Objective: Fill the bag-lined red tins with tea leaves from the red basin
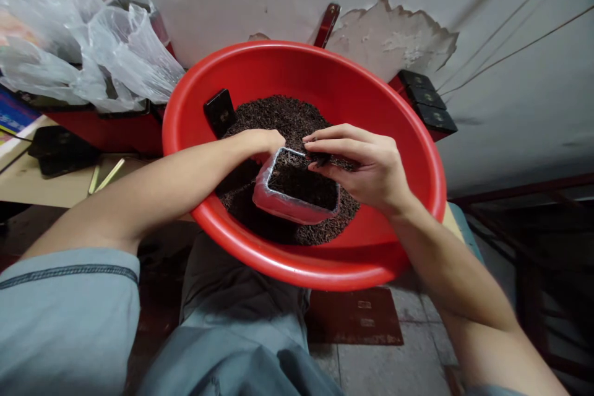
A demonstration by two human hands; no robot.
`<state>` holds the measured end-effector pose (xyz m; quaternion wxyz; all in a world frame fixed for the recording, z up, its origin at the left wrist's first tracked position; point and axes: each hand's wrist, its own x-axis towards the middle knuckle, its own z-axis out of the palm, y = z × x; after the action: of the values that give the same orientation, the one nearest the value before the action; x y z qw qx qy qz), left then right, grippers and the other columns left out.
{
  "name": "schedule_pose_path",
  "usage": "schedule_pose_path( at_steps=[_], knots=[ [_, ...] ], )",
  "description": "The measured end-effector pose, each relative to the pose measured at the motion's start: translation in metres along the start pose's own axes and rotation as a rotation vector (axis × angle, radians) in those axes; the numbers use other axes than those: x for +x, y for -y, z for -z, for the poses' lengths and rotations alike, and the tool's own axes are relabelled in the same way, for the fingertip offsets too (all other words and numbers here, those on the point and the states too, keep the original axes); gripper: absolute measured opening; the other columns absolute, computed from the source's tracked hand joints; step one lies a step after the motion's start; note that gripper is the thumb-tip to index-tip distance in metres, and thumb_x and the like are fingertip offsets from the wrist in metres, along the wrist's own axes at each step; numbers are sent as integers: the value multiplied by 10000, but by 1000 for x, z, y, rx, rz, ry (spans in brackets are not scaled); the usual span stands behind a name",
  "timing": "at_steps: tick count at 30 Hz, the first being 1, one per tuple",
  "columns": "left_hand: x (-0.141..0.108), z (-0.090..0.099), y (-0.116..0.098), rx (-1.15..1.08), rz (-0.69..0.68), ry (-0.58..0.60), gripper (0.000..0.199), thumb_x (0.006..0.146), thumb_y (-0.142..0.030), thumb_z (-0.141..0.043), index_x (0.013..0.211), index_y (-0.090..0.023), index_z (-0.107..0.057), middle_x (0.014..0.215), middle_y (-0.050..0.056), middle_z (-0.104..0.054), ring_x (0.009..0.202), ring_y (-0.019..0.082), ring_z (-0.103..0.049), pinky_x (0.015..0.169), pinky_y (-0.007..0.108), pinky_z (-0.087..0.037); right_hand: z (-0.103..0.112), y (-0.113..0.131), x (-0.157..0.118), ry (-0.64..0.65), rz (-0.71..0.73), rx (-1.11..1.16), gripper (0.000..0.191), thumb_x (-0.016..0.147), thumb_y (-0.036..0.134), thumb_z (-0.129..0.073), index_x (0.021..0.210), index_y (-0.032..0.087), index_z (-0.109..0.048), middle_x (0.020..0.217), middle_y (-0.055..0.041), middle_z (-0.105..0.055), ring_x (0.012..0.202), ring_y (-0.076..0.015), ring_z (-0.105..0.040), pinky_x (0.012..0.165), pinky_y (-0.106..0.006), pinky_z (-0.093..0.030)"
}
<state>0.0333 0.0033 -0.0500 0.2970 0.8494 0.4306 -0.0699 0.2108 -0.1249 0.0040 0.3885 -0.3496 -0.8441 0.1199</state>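
Observation:
A large red basin (pixel 301 275) holds a heap of dark, dry, loose leaf-like material (pixel 283 117). Inside it, a reddish box lined with clear plastic (pixel 297 209) stands tilted, with the same dark material in it. My left hand (pixel 266 142) grips the box at its left rear corner, its fingertips partly hidden. Over the box's right rear edge, my right hand (pixel 366 164) pinches a small dark clump of the material between thumb and fingers. A black lid (pixel 219 112) leans on the basin's inner left wall.
Clear plastic bags (pixel 125 52) cover red boxes at the left. Black-topped boxes (pixel 427 102) stand behind the basin at the right, by the wall. A dark red strip (pixel 327 25) leans on the wall. Below the basin lies a flat brown-red board (pixel 355 317).

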Motion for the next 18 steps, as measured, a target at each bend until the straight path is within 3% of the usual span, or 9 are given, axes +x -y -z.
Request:
schedule_pose_path(
  at_steps=[2, 4, 7, 10, 13, 16, 18],
  knots=[
    [-5, 5, -7, 80, 87, 122, 148, 765, -196, -690, 708, -111, -796, 525, 79, -641, 604, 248, -649, 700, 363, -510, 0, 0, 0, -5, 20, 9, 182, 909, 283, -776, 1084, 316, -811, 1127, -45, -780, 1022, -219, -754, 954, -401, -631],
    [-12, 13, -12, 207, 155, 166, 148, 771, -210, -700, 804, -139, -825, 577, 77, -666, 661, 258, -678, 741, 360, -513, 1, -1, -1, 2, 44, 9, 187, 912, 259, -768, 1084, 318, -810, 1135, -44, -778, 1029, -215, -751, 949, -395, -631],
    [-22, 28, -11, 347, 169, 37, 221, 773, -243, -745, 967, -191, -836, 685, 73, -712, 783, 261, -698, 807, 352, -514, 3, -1, -1, 56, 45, 14, 165, 923, 261, -748, 1066, 314, -812, 1130, -41, -780, 1016, -207, -751, 923, -381, -635],
    [-30, 40, -6, 166, 203, -41, 377, 936, -405, -619, 1190, -174, -775, 814, 97, -752, 834, 246, -706, 837, 343, -518, 6, -3, 2, 110, 31, 49, 127, 908, 285, -763, 1022, 298, -817, 1054, -35, -793, 940, -195, -757, 876, -356, -640],
    [-36, 42, -4, -165, 205, 149, 671, 1032, -621, -360, 1309, -111, -696, 907, 157, -767, 867, 263, -715, 838, 359, -530, 11, -9, 3, 109, -13, 115, 117, 878, 312, -795, 990, 283, -818, 996, -34, -797, 912, -194, -755, 898, -360, -632],
    [-43, 39, -8, -268, 94, 262, 836, 987, -761, -246, 1199, -133, -757, 905, 188, -766, 923, 293, -692, 834, 373, -527, 12, -19, -8, 61, -212, 161, 232, 868, 408, -797, 1055, 271, -801, 1126, -62, -776, 1052, -227, -735, 964, -402, -615],
    [-49, 37, -11, -248, 29, 239, 850, 954, -806, -249, 1125, -173, -789, 893, 176, -765, 929, 288, -677, 820, 360, -525, 9, -24, -23, 4, -479, 200, 390, 863, 488, -783, 1183, 265, -755, 1229, -87, -740, 1097, -246, -723, 915, -411, -633]
  ],
)
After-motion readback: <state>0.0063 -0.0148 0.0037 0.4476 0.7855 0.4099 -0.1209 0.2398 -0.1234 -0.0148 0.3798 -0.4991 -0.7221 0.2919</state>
